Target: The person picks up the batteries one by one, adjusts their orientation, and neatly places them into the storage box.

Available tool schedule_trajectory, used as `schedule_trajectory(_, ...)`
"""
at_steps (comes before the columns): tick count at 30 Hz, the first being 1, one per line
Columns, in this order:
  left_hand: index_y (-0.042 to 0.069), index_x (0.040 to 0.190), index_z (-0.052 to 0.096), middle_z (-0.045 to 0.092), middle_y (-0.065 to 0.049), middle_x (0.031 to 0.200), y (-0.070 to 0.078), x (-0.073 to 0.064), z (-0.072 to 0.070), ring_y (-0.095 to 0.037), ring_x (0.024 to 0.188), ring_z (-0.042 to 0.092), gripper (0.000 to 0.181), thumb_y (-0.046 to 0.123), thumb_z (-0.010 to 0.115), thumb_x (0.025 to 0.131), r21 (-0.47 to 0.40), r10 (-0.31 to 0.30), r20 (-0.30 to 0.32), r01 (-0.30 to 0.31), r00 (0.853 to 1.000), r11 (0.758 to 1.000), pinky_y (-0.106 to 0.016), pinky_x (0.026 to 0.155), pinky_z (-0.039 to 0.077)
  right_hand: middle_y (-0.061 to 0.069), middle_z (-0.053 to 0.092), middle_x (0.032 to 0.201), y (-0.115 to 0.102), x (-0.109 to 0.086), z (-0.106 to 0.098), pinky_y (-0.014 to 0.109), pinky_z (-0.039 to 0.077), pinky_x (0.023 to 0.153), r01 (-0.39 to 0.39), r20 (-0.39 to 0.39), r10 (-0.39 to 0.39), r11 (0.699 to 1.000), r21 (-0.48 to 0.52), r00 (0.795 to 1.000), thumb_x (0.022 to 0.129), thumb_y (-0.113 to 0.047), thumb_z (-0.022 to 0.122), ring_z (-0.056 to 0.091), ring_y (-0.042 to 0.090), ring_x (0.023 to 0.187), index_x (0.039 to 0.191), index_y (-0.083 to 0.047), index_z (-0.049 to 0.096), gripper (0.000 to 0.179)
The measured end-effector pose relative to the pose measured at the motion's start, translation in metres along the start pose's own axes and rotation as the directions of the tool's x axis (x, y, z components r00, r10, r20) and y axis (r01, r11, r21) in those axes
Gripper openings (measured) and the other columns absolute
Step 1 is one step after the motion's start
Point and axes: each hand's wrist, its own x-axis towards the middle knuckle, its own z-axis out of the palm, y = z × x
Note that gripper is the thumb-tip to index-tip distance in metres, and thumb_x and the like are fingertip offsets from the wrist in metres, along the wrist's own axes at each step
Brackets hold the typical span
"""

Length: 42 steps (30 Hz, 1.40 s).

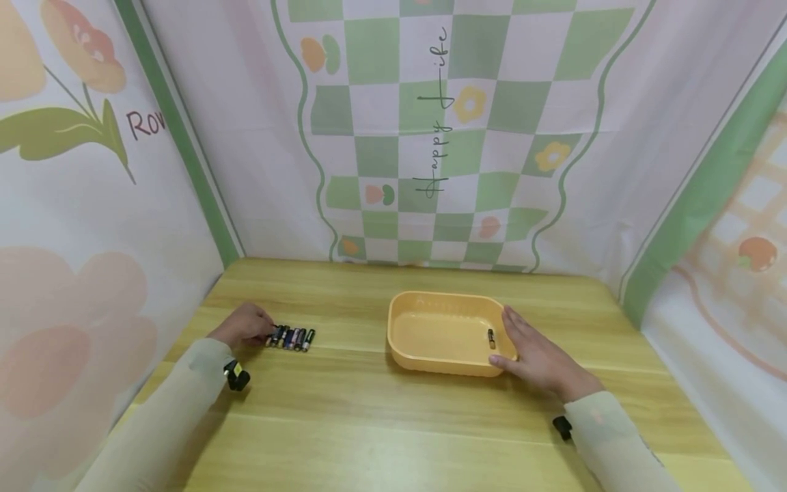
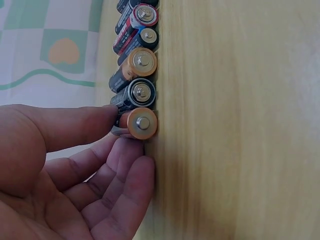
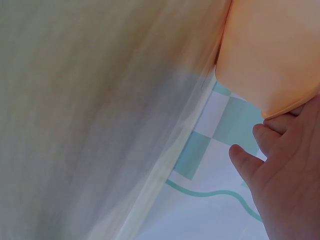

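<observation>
At the left of the table, several batteries lie side by side in a row. With thumb and fingers, my left hand pinches the end battery, its copper-coloured end showing in the left wrist view. A black battery lies right beside it. Over to the right stands an orange-yellow plastic basin. My right hand holds its right end, thumb over the rim and the other fingers along the outer side. Inside the basin, near that hand, lies one battery.
The wooden table reaches back to a checked curtain. Printed cloth hangs along the left side, and more cloth hangs on the right. Bare wood lies between the battery row and the basin.
</observation>
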Motion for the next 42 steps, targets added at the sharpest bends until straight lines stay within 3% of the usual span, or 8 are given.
schedule_trajectory(8,-0.007,0.101,0.065,0.065,-0.013,0.087,-0.0001,-0.0013,0.0008,-0.023,0.077,0.061,0.015,0.003,0.065,0.089,-0.014,-0.013,-0.001,0.013,1.000,1.000,-0.032,0.063,0.056,0.006,-0.006,0.161,0.0000,-0.0002,-0.0006,0.053,0.018,0.116,0.004,0.003,-0.004,1.000,0.005,1.000,0.093,-0.063,0.050,0.006,0.032,0.146,0.155,-0.003,0.001,0.098)
schedule_trajectory(16,-0.004,0.090,0.067,0.066,-0.011,0.084,-0.0013,-0.0028,-0.0001,-0.022,0.074,0.061,0.009,0.006,0.066,0.089,-0.016,-0.030,-0.012,0.030,0.999,0.999,-0.032,0.063,0.057,0.007,-0.006,0.161,-0.0009,-0.0009,-0.0012,0.054,0.018,0.115,0.000,0.009,0.000,1.000,0.006,1.000,0.093,-0.063,0.050,0.006,0.033,0.146,0.155,-0.004,0.001,0.098)
schedule_trajectory(24,-0.001,0.083,0.066,0.064,-0.010,0.078,-0.0021,-0.0026,-0.0003,-0.021,0.070,0.060,0.008,0.004,0.064,0.089,0.040,-0.015,-0.026,0.017,1.000,0.999,-0.030,0.060,0.057,0.005,-0.007,0.161,-0.0002,-0.0010,-0.0006,0.054,0.018,0.115,-0.003,0.008,0.003,1.000,0.008,1.000,0.093,-0.063,0.050,0.005,0.032,0.146,0.155,-0.004,0.001,0.098)
schedule_trajectory(32,0.005,0.063,0.057,0.058,-0.007,0.060,-0.0014,-0.0029,-0.0009,-0.017,0.053,0.050,0.025,0.002,0.055,0.088,0.169,0.043,-0.025,-0.038,0.999,0.985,-0.027,0.051,0.048,0.007,-0.005,0.162,-0.0002,-0.0006,-0.0001,0.055,0.019,0.115,0.005,-0.009,-0.005,1.000,0.010,1.000,0.093,-0.062,0.050,0.007,0.034,0.146,0.155,-0.003,0.002,0.098)
schedule_trajectory(42,0.003,0.066,0.061,0.058,-0.008,0.060,-0.0011,-0.0029,-0.0013,-0.016,0.051,0.048,0.020,-0.001,0.055,0.085,0.191,0.067,-0.020,-0.062,0.998,0.980,-0.026,0.047,0.044,0.009,-0.005,0.162,-0.0005,-0.0005,-0.0005,0.056,0.020,0.114,0.008,-0.007,-0.008,1.000,0.004,1.000,0.093,-0.062,0.050,0.007,0.035,0.146,0.154,-0.002,0.003,0.098)
